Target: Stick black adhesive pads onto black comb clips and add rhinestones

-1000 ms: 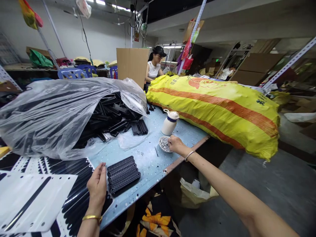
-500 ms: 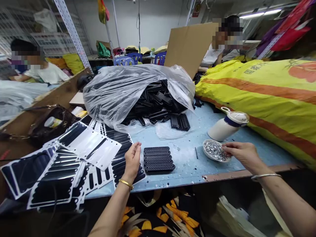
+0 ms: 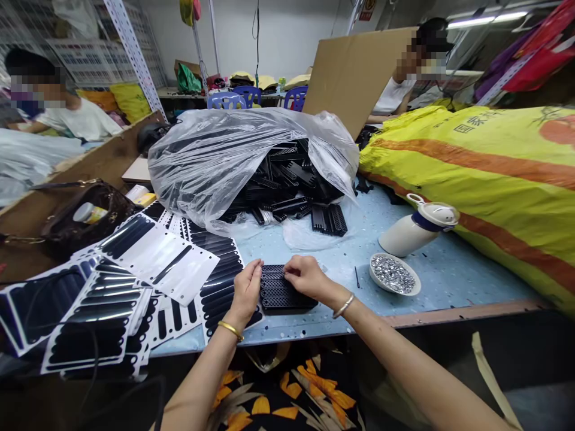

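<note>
A stack of black perforated plastic pieces (image 3: 281, 293) lies on the light blue table. Against its left edge is my left hand (image 3: 247, 290), fingers closed together; whether they hold anything is hidden. My right hand (image 3: 308, 278) is over the stack's upper right part, its thumb and fingertips pinched on something too small to make out. To the right stands a white dish of small shiny metal parts (image 3: 394, 274), with a thin black stick (image 3: 357, 278) lying left of it.
A clear plastic bag (image 3: 202, 161) full of black pieces lies behind. Black-and-white sheets (image 3: 96, 317) spread at left. A white jug (image 3: 415, 230) and a big yellow sack (image 3: 494, 155) are at right. Two people sit farther back.
My right hand has moved left from the dish of metal parts to the black stack. My left hand has shifted slightly right, up against the stack. The view has shifted a little.
</note>
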### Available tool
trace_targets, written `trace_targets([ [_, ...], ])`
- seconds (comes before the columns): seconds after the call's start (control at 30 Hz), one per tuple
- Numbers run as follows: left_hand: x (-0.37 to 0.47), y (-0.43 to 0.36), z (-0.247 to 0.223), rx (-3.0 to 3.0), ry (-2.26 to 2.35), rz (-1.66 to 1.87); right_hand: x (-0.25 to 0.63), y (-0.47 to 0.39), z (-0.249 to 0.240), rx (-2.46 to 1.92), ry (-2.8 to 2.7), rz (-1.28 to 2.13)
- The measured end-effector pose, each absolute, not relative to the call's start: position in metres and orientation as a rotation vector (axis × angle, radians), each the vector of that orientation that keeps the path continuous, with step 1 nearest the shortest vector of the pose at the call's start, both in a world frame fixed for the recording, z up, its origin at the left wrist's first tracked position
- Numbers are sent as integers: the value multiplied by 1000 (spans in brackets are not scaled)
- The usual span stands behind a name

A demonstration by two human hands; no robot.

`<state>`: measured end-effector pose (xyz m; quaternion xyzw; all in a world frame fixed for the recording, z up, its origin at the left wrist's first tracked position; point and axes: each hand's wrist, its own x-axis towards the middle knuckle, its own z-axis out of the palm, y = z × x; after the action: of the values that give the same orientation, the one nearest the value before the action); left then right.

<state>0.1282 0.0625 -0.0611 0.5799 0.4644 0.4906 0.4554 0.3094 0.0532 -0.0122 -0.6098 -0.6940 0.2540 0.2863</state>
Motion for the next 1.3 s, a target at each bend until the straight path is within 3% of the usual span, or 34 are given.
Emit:
trace_targets([
  [0.5, 122, 58, -57, 1833, 1152, 1166, 338, 54, -15, -1725, -1935, 535],
  [0.8, 139, 63, -39, 2348, 1257, 844, 325, 47, -16, -1915, -2193, 394],
  [1.3, 135, 81, -44, 2244, 1341, 814, 313, 61, 5, -2012, -2276, 593],
])
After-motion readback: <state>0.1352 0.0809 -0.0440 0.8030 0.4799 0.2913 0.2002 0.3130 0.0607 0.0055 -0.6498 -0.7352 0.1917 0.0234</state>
